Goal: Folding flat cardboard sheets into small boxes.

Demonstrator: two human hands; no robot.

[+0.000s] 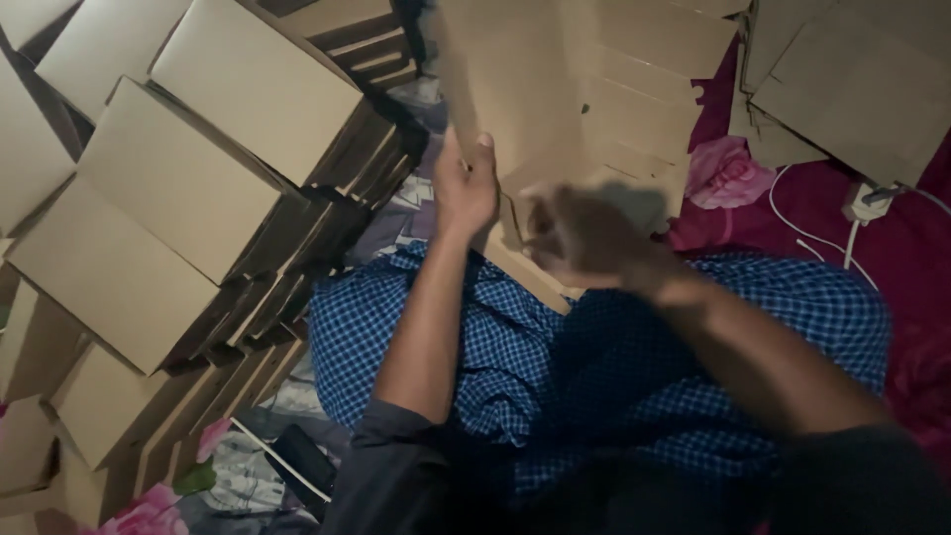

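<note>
A flat brown cardboard box blank (555,89) stands tilted in front of me, above my lap. My left hand (464,183) grips its left edge, thumb on the near face. My right hand (575,238) is blurred and pressed against the lower flaps of the same cardboard; its fingers are curled on it. My lap is covered by a blue checked cloth (515,367).
Stacks of folded cardboard boxes (178,198) fill the left side. More flat cardboard (852,79) lies at the top right. A white cable and plug (860,210) rest on a dark red floral sheet (921,258). A dark flat object (302,461) lies at lower left.
</note>
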